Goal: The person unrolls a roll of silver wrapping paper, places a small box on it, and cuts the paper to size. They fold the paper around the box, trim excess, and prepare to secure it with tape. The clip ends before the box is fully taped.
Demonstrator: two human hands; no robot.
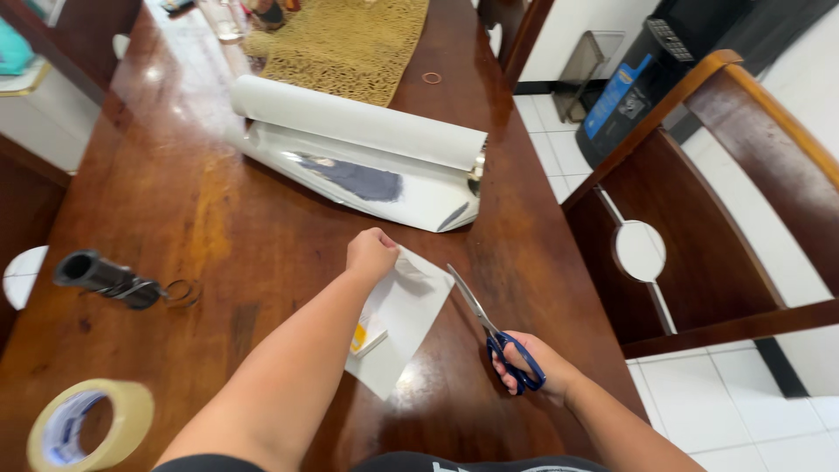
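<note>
On the wooden tabletop (218, 227), left hand (371, 253) is curled shut, pinning a cut white sheet (406, 319) flat (foil roll (358, 131) just beyond), while right hand (533, 363) grips blue-handled scissors (494, 328), blades closed, beside the sheet.

We see the table (218, 210) fill most of the frame. At upper centre lies the partly unrolled foil roll (358, 131), with a placemat (350, 39) behind it. In the lower centre a cut sheet (406, 319) lies on the table under our left hand (370, 254); a small box (367, 336) rests on that sheet. Just right of it our right hand (533, 367) has the scissors (489, 328). A tape roll (87, 426) sits lower left, a chair (699, 218) at right.
</note>
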